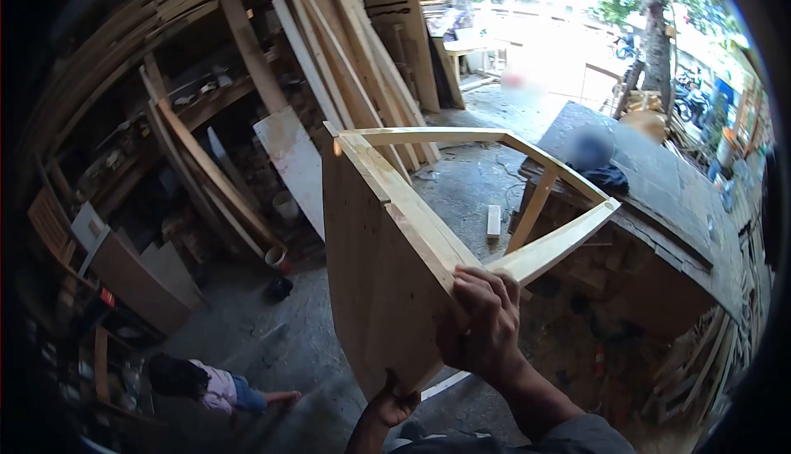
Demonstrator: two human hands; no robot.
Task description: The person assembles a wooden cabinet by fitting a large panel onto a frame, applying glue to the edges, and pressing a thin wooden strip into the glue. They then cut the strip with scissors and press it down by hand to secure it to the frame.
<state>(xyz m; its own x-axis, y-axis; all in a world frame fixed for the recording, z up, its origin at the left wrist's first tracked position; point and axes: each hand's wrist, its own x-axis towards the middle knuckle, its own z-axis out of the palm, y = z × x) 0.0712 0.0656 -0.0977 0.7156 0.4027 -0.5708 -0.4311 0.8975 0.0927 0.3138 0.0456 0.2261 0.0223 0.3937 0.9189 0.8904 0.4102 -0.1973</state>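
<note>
A pale wooden frame (pixel 437 244) with a broad wooden panel (pixel 375 273) on its near left side is held up in front of me, tilted. Its bars reach away to the right, and a short brace (pixel 531 211) joins two of them. My right hand (pixel 482 318) is closed around the frame's near corner, where the panel edge meets a bar. Lower down, my left hand (pixel 394 404) grips the panel's bottom edge, its thumb against the panel face. Its other fingers are partly hidden.
A dark workbench (pixel 667 186) stands at the right, with a blurred dark item on it. Long boards (pixel 354 50) lean at the back, beside shelves of timber. A small wood block (pixel 493 222) is on the floor. A child (pixel 218 384) is at the lower left.
</note>
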